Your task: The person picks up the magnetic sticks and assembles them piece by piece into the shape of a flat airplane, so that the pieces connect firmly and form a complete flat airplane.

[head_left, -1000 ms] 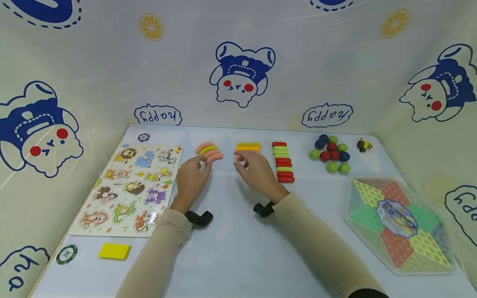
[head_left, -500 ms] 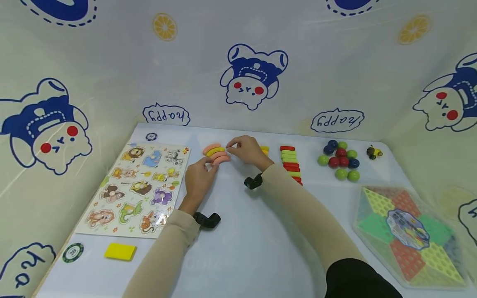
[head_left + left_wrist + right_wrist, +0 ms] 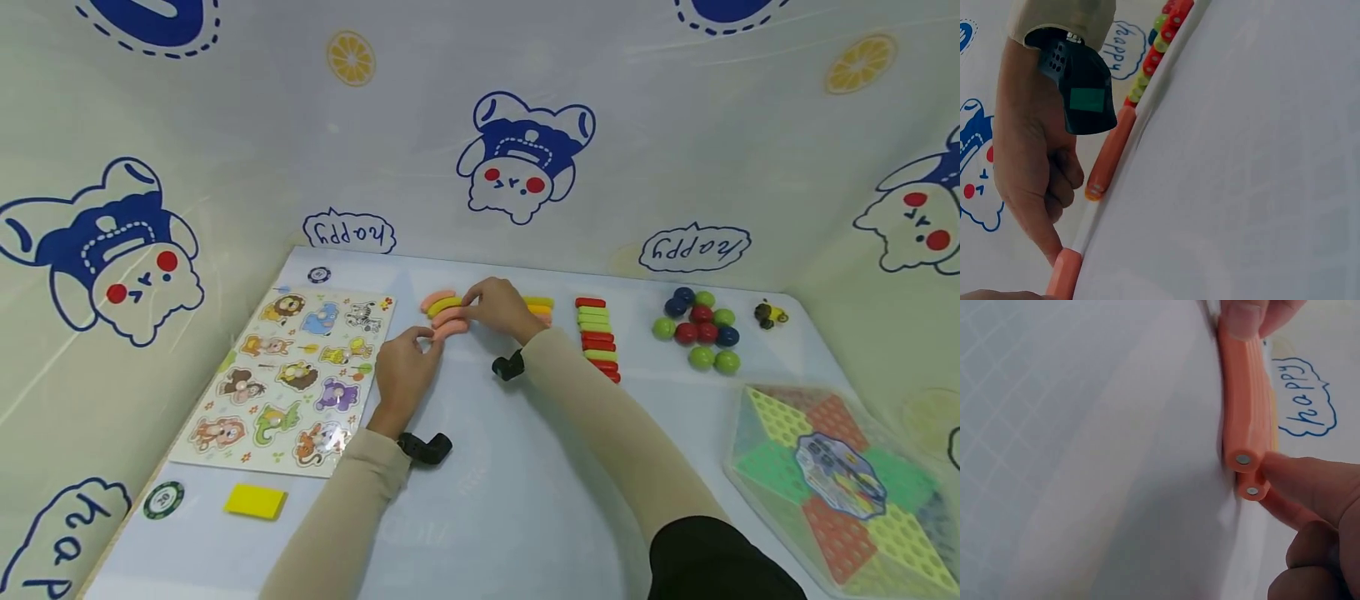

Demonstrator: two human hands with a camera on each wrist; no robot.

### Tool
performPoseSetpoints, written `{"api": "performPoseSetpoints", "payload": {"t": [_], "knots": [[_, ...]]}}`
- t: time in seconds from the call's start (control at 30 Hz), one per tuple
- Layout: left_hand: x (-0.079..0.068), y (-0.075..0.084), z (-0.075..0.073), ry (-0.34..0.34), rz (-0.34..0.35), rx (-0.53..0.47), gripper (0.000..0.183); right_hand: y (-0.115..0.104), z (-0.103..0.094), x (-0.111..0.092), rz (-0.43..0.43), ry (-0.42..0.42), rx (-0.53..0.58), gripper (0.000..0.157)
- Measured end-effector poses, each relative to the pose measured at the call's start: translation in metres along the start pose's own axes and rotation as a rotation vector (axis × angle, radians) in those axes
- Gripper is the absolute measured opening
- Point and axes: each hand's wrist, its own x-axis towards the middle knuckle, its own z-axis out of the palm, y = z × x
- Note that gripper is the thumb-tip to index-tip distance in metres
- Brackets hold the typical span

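Observation:
In the head view, curved magnetic sticks lie in a stack, with a yellow curved stick between orange ones. My left hand pinches the left end of the nearest orange curved stick; in the right wrist view its fingertips are on that stick's far end. My right hand reaches in from the right, pinching the right end of the orange curved stick just behind. Silver magnets show in the ends of both sticks in the right wrist view. Part of the yellow stick is hidden behind my right fingers.
Straight yellow and orange sticks lie partly behind my right hand. Further right are a column of red and green sticks, coloured balls, a small toy and a boxed game board. An animal puzzle board lies left.
My right hand has moved left from the straight sticks to the right ends of the curved sticks and grips one. My left hand stays by their left ends. The head view has shifted slightly.

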Motion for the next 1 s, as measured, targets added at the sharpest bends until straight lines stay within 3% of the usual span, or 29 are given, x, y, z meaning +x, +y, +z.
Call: {"api": "performPoseSetpoints", "payload": {"t": [0.23, 0.43, 0.73, 1.0], "knots": [[-0.003, 0.003, 0.006, -0.001, 0.034, -0.006, 0.026, 0.01, -0.003, -0.005, 0.023, -0.012, -0.086, 0.027], [-0.004, 0.004, 0.01, -0.006, 0.065, -0.012, 0.03, 0.018, -0.011, -0.026, -0.027, 0.09, -0.106, 0.029], [-0.006, 0.004, 0.004, -0.018, 0.061, -0.017, 0.024, 0.05, -0.01, -0.105, 0.061, 0.288, 0.119, 0.037], [-0.015, 0.007, 0.0, -0.071, 0.059, -0.037, 0.025, 0.095, -0.005, -0.186, 0.091, 0.376, 0.128, 0.028]]}}
